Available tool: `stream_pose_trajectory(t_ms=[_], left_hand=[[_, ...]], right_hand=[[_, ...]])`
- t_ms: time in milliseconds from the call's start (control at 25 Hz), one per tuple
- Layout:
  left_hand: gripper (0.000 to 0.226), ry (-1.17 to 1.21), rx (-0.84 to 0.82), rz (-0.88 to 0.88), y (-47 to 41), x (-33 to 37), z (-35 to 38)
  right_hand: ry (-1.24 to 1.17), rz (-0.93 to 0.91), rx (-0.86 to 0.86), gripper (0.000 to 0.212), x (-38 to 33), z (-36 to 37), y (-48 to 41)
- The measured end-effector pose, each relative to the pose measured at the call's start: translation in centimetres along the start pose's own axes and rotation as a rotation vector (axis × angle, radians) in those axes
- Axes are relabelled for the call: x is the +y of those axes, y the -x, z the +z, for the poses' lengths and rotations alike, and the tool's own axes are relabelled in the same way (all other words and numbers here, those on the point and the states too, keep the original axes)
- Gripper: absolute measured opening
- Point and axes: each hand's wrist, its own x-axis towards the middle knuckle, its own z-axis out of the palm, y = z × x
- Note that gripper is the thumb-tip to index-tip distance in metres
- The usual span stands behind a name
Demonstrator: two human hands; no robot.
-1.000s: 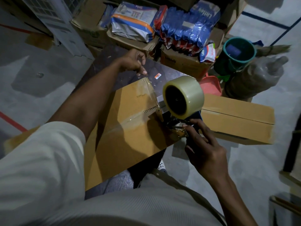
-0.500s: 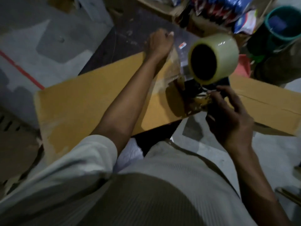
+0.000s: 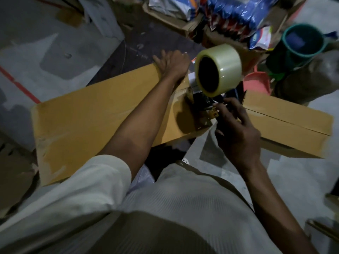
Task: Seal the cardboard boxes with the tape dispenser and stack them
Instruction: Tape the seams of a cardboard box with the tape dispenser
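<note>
Under right hand, tape dispenser handle hides.

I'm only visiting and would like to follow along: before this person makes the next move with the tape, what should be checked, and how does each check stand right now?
1. Left hand presses flat on the far end of the cardboard box: ok.
2. Right hand holds the tape dispenser by its handle: ok.
3. Tape roll is thick with tape: ok.
4. Tape is cut free from the roll: cannot tell, since the hand and roll hide it.
5. Second box has its flaps closed: ok.
6. Its seam is taped: cannot tell.
</note>
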Motion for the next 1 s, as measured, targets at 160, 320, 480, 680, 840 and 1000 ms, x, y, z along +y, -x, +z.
stream_pose_trajectory(t_ms=[160,320,480,680,840,1000], left_hand=[[0.043,0.009,0.011,-0.076,-0.2,0.6,-0.2],[0.046,-0.095,-0.163,-0.101,-0.6,2.1,-1.6],[0.108,-0.086,-0.191,-0.003,0.6,1.7,-1.8],[0.114,-0.108,-0.194,0.147,1.6,0.3,-0.7],[0.064,-0.146,-0.027,0.051,1.3,1.5,0.3],[0.054,-0.154,-0.031,0.005,0.8,2.0,0.4]], right_hand=[[-0.031,-0.020,0.016,0.068,0.1,0.1,0.2],[-0.049,-0.018,0.015,0.072,0.1,0.1,0.1],[-0.081,0.045,0.029,0.074,0.3,0.2,0.4],[-0.068,0.072,0.032,0.074,0.3,0.2,0.3],[-0.073,0.070,0.007,0.074,0.1,0.1,0.5],[-0.092,0.064,0.000,0.072,-0.1,-0.2,0.8]])
